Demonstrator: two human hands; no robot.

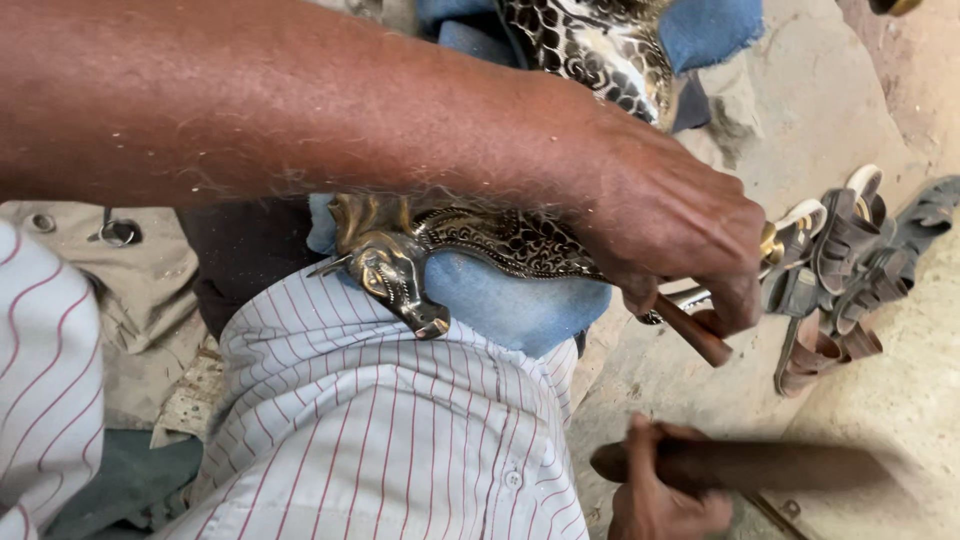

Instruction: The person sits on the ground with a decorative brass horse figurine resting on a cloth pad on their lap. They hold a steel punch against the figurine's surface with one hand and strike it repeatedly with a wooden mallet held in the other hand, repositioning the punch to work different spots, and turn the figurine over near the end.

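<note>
Much of the ornate engraved brass elephant figure (480,245) already bears pattern; left hand (680,225) pinches a wooden-handled chisel (695,335), right hand (660,495) grips a wooden mallet (745,465).

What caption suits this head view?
Left hand steadies a chisel on a brass elephat figure; right hand swings a wooden mallet.

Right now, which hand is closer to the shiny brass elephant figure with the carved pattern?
The left hand. It rests right against the shiny brass elephant figure, holding a wooden-handled tool. The right hand is lower down, apart from it, gripping a wooden mallet.
</note>
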